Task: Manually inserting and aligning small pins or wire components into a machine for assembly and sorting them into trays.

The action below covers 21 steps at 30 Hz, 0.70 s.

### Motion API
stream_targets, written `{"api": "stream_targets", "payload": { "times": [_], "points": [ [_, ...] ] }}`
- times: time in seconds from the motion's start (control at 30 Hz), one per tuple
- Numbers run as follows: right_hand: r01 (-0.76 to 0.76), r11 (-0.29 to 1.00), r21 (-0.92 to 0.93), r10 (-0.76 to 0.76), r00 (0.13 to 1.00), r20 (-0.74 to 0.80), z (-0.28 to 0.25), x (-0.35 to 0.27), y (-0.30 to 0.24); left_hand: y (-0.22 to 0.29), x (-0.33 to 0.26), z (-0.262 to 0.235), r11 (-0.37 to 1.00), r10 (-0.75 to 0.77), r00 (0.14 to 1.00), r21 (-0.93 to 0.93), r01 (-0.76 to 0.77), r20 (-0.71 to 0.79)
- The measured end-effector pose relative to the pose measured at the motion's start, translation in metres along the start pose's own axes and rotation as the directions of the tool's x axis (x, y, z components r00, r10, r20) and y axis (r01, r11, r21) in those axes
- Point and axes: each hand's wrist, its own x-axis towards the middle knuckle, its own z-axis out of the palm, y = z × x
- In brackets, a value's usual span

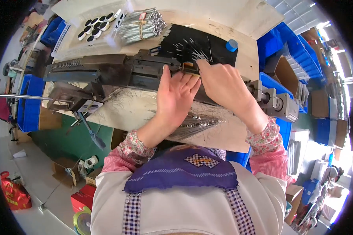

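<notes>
Workshop bench (239, 129), pale board, crowded; every place below is reckoned from the dark metal press (117, 72) lying across it.

Item 1: my left hand (176, 98), flat over the press's right end, fingers extended, gripping nothing that I can see.

Item 2: my right hand (223, 84), just right of the left, fingertips pinched on a small brown-and-metal part (191, 67) seated at the press's right end.

Item 3: loose thin pins (192, 49) scattered on a black mat (176, 43) behind the press; more wire pieces (196, 122) on the near side, below my left wrist.

Handling note, my judgement: keep the left palm pressing steadily while the right fingertips seat the part squarely, clear of the moving end.

Packages:
- bundle of silver rods (141, 25), tied, behind the press
- tray of black-and-white round caps (96, 25), behind and left
- blue roll (231, 45), behind and right
- blue bins (298, 51), far right
- red bag (13, 192), on the floor, front left
</notes>
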Motion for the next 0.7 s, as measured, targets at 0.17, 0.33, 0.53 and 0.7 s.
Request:
{"api": "stream_targets", "payload": {
  "times": [0.17,0.33,0.53,0.7],
  "points": [
    [0.126,0.974,-0.188,-0.121,0.992,0.036,0.007,0.004,-0.001,0.004,0.005,0.004,0.992,-0.095,0.994,0.079,0.098,-0.047],
    [-0.090,0.992,0.084,0.077,0.987,0.143,-0.001,-0.013,-0.002,-0.003,0.005,0.000,0.984,-0.053,0.991,0.165,0.072,-0.119],
    [-0.187,0.972,0.140,0.108,0.892,0.438,0.065,-0.105,0.005,-0.053,-0.001,-0.015,0.974,-0.042,0.973,0.208,0.090,-0.229],
    [-0.090,0.951,0.296,-0.043,0.910,0.413,0.132,-0.103,0.020,-0.048,-0.039,-0.041,0.660,0.087,0.994,0.743,-0.112,0.073]
  ]
}}
